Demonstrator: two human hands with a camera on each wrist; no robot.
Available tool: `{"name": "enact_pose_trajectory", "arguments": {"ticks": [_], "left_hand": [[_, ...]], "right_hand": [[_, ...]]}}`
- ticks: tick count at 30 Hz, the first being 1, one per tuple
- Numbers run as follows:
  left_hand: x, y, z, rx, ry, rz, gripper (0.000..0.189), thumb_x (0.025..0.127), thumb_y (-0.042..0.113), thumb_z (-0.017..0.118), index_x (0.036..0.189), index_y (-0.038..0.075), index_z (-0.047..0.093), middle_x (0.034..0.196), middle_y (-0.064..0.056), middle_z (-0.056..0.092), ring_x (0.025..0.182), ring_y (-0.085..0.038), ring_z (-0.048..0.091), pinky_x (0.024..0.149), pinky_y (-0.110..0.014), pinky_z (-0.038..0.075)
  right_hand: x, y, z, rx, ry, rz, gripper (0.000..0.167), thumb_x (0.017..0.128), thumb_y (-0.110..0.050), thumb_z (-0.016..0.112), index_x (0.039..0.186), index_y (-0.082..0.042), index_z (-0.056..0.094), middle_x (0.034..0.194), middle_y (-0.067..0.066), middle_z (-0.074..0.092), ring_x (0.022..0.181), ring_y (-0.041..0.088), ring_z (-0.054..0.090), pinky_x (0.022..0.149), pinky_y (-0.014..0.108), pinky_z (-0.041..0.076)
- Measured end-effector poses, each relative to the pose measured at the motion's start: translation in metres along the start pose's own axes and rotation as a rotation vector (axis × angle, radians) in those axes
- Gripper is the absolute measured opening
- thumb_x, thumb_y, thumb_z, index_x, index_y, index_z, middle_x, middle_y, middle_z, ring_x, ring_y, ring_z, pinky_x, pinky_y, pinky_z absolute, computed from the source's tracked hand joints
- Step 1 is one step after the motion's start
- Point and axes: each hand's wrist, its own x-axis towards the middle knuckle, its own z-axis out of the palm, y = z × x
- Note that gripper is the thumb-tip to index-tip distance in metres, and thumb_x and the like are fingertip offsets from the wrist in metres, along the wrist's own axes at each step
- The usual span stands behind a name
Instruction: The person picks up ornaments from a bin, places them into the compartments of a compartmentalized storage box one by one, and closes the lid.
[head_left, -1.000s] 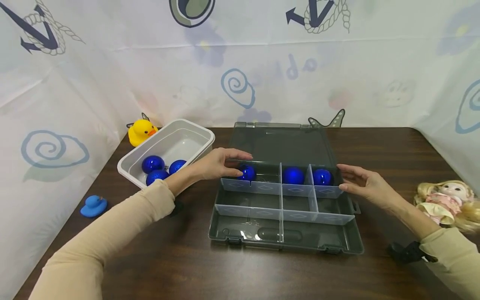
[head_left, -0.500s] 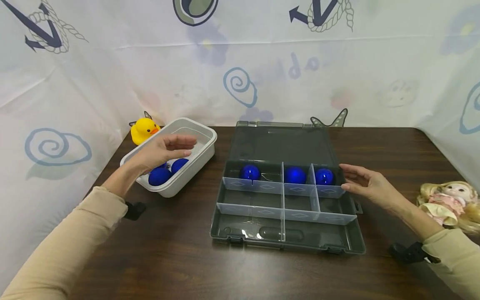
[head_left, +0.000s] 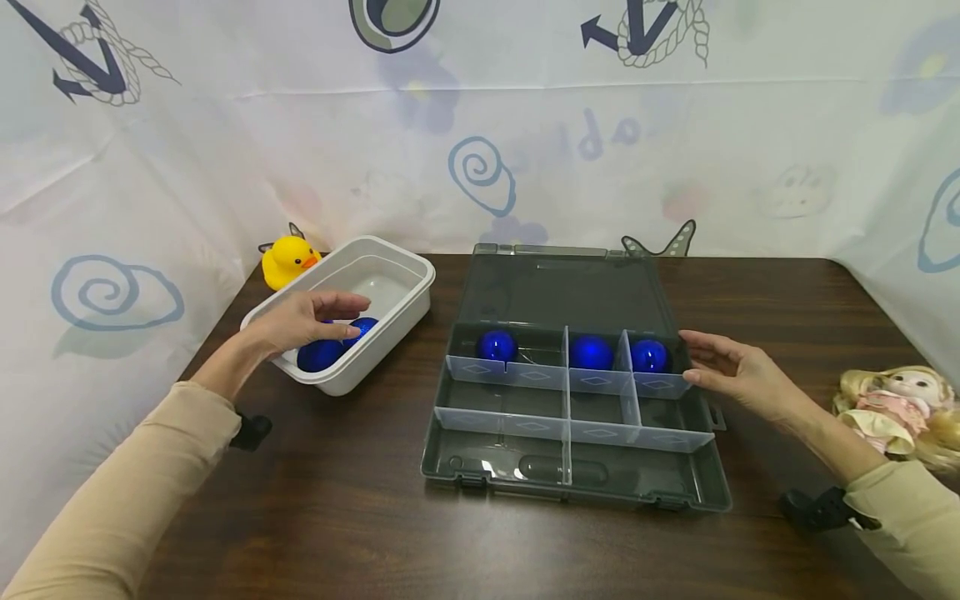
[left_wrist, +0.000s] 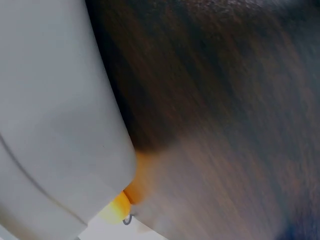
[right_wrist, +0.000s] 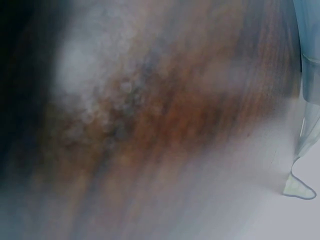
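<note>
My left hand (head_left: 311, 321) is over the white plastic tub (head_left: 382, 367), its fingers and thumb apart. The thumb overlaps a glittery blue ball (head_left: 366, 325) in view, and contact is unclear. A second blue ball (head_left: 320, 357) lies beside it, partly under the hand. On the right, my right hand (head_left: 742, 373) touches the right side of a grey compartment box (head_left: 498, 462), fingers fairly straight. In the box's back row sit a shiny blue ball (head_left: 497, 345), a matte blue ball (head_left: 592, 352) and another shiny blue ball (head_left: 648, 357), each in its own compartment.
The box's see-through lid (head_left: 562, 292) lies open toward the back. A yellow rubber duck (head_left: 288, 262) stands behind the tub. At the far right lies a blonde doll (head_left: 896, 404). A printed cloth (head_left: 480, 108) surrounds the dark wooden table (head_left: 480, 550).
My left hand let go of the shiny ball in the box's back left compartment and moved left over the tub, then lowered toward the balls there. The right hand stayed at the box.
</note>
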Motion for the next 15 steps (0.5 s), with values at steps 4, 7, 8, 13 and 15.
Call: {"name": "enact_pose_trajectory", "arguments": {"ticks": [4,7,8,13,15], "left_hand": [[0.0026,0.0002,0.0007,0.028,-0.021,0.016,0.060,0.086,0.020,0.069,0.137,0.003,0.044,0.139,-0.021,0.047,0.130,-0.037,0.041,0.110,-0.056,0.023],[0.0051,-0.0004,0.0019,0.054,-0.035,0.033,0.057,0.086,0.016,0.068,0.137,0.003,0.046,0.138,-0.021,0.048,0.129,-0.037,0.039,0.110,-0.059,0.021],[0.0058,-0.0006,0.0024,0.064,-0.040,0.037,0.056,0.087,0.014,0.068,0.136,0.003,0.046,0.138,-0.021,0.048,0.129,-0.037,0.039,0.109,-0.059,0.020],[0.0082,-0.0018,0.0040,0.128,-0.042,0.034,0.050,0.088,0.010,0.066,0.135,0.005,0.050,0.138,-0.021,0.048,0.127,-0.038,0.037,0.106,-0.063,0.018],[0.0086,-0.0015,0.0043,0.146,-0.030,0.028,0.049,0.088,0.011,0.066,0.134,0.006,0.051,0.138,-0.020,0.048,0.127,-0.038,0.037,0.106,-0.063,0.018]], "right_hand": [[-0.0001,-0.0009,-0.0004,-0.018,0.001,-0.002,0.057,0.092,-0.010,0.060,0.142,0.003,0.035,0.139,0.012,0.044,0.109,-0.017,0.047,0.083,0.006,0.045],[-0.0003,-0.0013,-0.0002,-0.007,0.002,-0.004,0.057,0.092,-0.009,0.059,0.141,0.004,0.035,0.138,0.006,0.046,0.109,-0.016,0.047,0.083,0.006,0.045],[-0.0004,-0.0012,0.0000,0.003,0.001,-0.005,0.057,0.092,-0.009,0.059,0.141,0.005,0.035,0.136,0.001,0.047,0.109,-0.016,0.048,0.083,0.007,0.045],[-0.0003,-0.0008,0.0005,0.043,-0.005,-0.009,0.056,0.092,-0.007,0.059,0.140,0.007,0.034,0.128,-0.018,0.046,0.109,-0.015,0.049,0.083,0.008,0.046],[0.0004,-0.0012,0.0000,0.036,-0.004,-0.005,0.057,0.092,-0.008,0.059,0.141,0.006,0.034,0.131,-0.013,0.047,0.109,-0.015,0.049,0.083,0.008,0.046]]}}
